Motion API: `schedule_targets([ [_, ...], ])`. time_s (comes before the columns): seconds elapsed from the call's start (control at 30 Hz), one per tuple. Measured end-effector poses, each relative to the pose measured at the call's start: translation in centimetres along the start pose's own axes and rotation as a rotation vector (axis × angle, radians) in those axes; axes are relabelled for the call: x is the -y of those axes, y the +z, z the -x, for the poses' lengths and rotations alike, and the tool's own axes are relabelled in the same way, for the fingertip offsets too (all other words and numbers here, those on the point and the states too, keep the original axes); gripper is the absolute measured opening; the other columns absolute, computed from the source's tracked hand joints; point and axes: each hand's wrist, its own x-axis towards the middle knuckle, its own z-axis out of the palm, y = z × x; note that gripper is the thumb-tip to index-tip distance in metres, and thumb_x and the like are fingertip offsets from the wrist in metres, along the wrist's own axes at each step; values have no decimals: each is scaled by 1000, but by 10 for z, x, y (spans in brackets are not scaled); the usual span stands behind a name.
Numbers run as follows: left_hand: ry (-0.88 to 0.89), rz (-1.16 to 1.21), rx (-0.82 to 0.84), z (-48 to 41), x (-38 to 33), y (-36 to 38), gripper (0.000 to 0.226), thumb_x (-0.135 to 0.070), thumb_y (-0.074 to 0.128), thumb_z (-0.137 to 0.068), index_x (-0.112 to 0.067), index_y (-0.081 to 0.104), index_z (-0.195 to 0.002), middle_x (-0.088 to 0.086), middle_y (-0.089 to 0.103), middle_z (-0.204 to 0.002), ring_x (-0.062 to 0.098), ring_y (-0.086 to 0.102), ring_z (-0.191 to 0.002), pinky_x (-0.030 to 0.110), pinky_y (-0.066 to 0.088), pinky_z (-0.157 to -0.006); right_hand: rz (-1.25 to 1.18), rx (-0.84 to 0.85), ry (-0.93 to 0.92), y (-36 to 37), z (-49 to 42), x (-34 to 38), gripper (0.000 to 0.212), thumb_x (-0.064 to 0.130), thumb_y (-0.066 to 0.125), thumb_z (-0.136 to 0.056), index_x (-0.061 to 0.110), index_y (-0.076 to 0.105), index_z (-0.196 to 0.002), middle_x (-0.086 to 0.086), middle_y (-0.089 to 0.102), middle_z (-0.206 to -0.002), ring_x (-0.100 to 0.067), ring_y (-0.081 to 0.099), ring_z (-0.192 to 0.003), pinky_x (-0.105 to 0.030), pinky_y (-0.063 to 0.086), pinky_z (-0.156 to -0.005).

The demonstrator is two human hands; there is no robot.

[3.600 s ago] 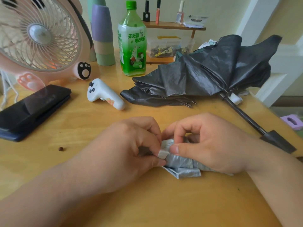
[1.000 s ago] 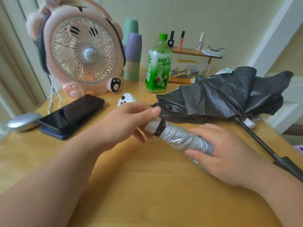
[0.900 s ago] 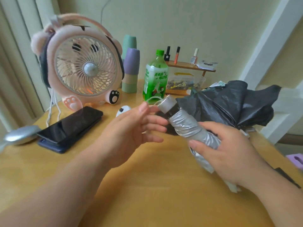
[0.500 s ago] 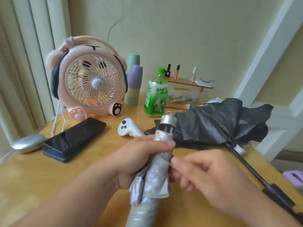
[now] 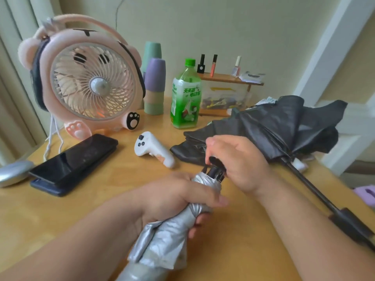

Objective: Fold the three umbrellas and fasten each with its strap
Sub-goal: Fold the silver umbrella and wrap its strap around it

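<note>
Grips the folded silver fabric umbrella (image 5: 170, 236) with the left hand (image 5: 176, 197) above the wooden table's (image 5: 60, 216) near edge and pinches its black top end (image 5: 216, 173) with the right hand (image 5: 241, 163).

Two bare forearms, left forearm (image 5: 81, 240) filling the near left, right forearm (image 5: 304, 230) at the near right, bare left hand (image 5: 178, 197), bare right hand (image 5: 239, 159), short fingernails (image 5: 210, 142), rounded knuckles

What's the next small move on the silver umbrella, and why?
Probably a tightening twist: with the right hand pinching the black end cap, the left hand should roll the silver umbrella snugger. The fabric below the left hand's grip flares loose and crumpled, and no strap shows round it yet.
</note>
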Motion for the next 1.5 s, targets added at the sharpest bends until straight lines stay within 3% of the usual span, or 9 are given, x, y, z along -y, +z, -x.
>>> schedule_targets([
  [0.1, -45, 10, 111, -6, 4, 1, 32, -16, 73, -78, -7, 50, -59, 10, 47, -50, 20, 51, -39, 24, 43, -46, -92, -199, -1, -28, -1, -3, 42, 32, 49, -92, 3, 59, -63, -6, 41, -56, -11, 37, -49, -19, 31, -47],
  [0.27, -70, -4, -6, -4, 1, 7, 30, -14, 72, -76, 8, 55, -87, 19, 55, -62, 26, 57, -47, 30, 53, -52, -68, 24, 141, -27, 7, -13, 49, 44, 53, -97, 3, 59, -72, 2, 39, -55, -6, 38, -45, -14, 32, -46],
  [0.47, -56, -629, -388, -11, -18, 12, 42, -41, 77, -67, -4, 66, -82, 10, 73, -72, 28, 66, -64, 60, 58, -79, -57, -45, 277, -15, 9, -14, 43, 55, 65, -92, 15, 57, -77, 14, 34, -50, -4, 32, -42, -21, 25, -50],
  [0.73, 75, 21, -144, -19, -15, 7, 52, -48, 64, -92, 4, 67, -97, 25, 63, -70, 28, 59, -53, 35, 57, -49, -367, -195, 262, -8, 10, -8, 45, 45, 69, -93, 17, 43, -69, 3, 30, -50, -13, 25, -40, -20, 24, -40],
  [0.9, 210, 75, -239, -21, -13, 10, 56, -43, 55, -91, 12, 61, -95, 27, 63, -70, 28, 58, -49, 32, 54, -45, -574, -232, 259, 3, 12, -8, 40, 46, 68, -93, 9, 55, -99, -1, 36, -52, -14, 33, -41, -23, 31, -42],
  [1.1, 368, 245, -488, -28, -20, 6, 54, -55, 61, -80, -5, 74, -66, 14, 65, -61, 25, 63, -51, 25, 50, -50, -595, 133, 374, 18, 18, -9, 63, 44, 77, -80, 16, 61, -134, -14, 69, -121, -37, 66, -105, -51, 58, -80],
  [1.2, 433, 325, -531, -29, -22, 7, 37, -42, 67, -73, -6, 74, -72, 12, 65, -63, 21, 62, -52, 24, 50, -50, -680, 353, 397, 23, 26, -3, 55, 35, 77, -83, 23, 61, -135, -20, 62, -138, -46, 55, -132, -71, 39, -109],
  [1.33, 614, 407, -605, -25, -20, 4, 40, -30, 63, -85, 3, 65, -108, 21, 74, -89, 30, 69, -71, 37, 60, -66, -743, 391, 352, 30, 32, 11, 33, 15, 68, -88, 14, 67, -121, -14, 75, -106, -25, 73, -98, -38, 59, -86],
  [1.5, 648, 469, -528, -21, -23, -4, 50, -25, 53, -91, 2, 52, -133, 21, 72, -118, 33, 69, -115, 50, 50, -105, -539, 288, 352, 24, 29, 11, 12, 24, 74, -82, 16, 68, -74, -17, 58, -69, -27, 60, -52, -36, 55, -52],
])
